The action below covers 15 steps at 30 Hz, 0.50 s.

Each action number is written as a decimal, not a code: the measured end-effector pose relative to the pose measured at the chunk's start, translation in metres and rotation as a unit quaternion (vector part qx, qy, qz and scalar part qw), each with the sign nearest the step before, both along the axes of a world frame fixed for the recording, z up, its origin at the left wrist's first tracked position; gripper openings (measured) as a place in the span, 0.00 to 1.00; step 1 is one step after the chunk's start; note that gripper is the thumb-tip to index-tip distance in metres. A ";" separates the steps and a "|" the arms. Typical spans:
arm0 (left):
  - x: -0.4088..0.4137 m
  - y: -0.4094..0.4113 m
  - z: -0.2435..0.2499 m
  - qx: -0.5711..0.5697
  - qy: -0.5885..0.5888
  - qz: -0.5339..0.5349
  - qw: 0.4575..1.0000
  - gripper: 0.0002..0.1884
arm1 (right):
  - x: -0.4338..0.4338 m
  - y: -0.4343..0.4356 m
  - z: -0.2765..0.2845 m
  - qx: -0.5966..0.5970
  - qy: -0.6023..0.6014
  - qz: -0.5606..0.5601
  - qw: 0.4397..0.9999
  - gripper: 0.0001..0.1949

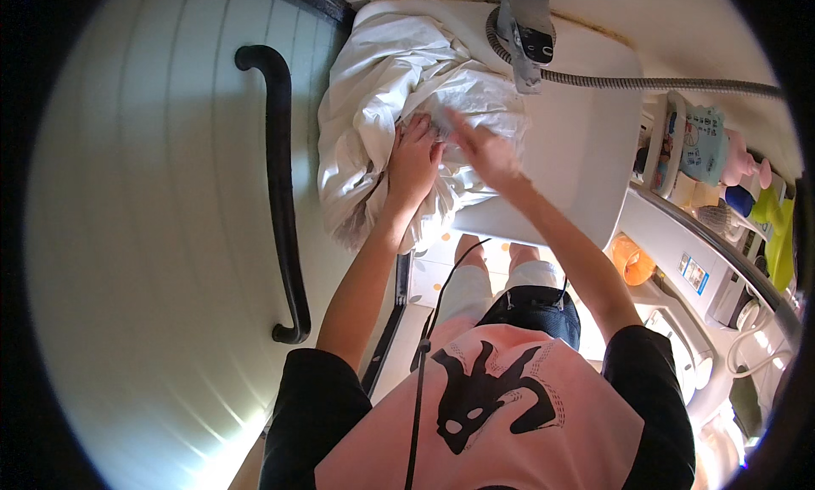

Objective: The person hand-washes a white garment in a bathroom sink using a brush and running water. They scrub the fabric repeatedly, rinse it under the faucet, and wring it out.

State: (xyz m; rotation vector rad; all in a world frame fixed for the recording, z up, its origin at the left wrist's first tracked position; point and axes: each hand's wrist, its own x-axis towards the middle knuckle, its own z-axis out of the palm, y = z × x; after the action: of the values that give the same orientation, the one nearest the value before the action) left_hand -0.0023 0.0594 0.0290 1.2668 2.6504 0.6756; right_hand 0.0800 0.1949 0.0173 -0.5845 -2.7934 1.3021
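A large heap of white cloth (382, 76) lies bunched on the left side of a white washbasin (573, 146). My left hand (414, 159) rests on the middle of the cloth, its fingertips pressed into the folds; whether it pinches any fabric is unclear. Just to the right, my right hand (487, 149) is over the cloth and blurred, with something pale and blurred at its fingertips that I cannot make out. Dark, dirty-looking patches show on the cloth's lower left part.
A metal faucet (528, 38) with a ribbed hose (637, 82) stands at the basin's back. A black door handle (280, 171) is at the left. Bottles and pouches crowd a shelf at the right, behind a metal rail (713, 235). A black cable hangs before my shirt.
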 end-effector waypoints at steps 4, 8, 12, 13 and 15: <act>0.000 -0.001 -0.007 0.042 -0.062 0.021 0.997 0.07 | -0.007 0.022 -0.035 0.047 -0.072 -0.027 0.996 0.20; 0.002 0.001 -0.004 0.063 -0.036 0.043 0.996 0.04 | -0.004 0.007 -0.016 0.018 -0.039 0.034 0.998 0.21; 0.005 0.000 -0.004 0.091 -0.059 0.045 0.993 0.04 | 0.007 0.027 -0.040 0.033 -0.018 -0.005 0.999 0.21; 0.005 0.000 -0.003 0.097 -0.063 0.051 0.992 0.05 | 0.006 0.034 -0.042 0.020 -0.020 -0.031 0.999 0.21; 0.005 0.003 -0.002 0.110 -0.074 0.061 0.989 0.05 | 0.007 0.020 -0.038 0.016 0.010 -0.040 0.999 0.20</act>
State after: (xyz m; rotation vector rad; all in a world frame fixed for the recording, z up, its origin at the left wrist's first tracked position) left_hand 0.0026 0.0620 0.0270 1.0592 2.6051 1.0611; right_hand 0.0870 0.2149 -0.0208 -0.6703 -2.7381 1.2388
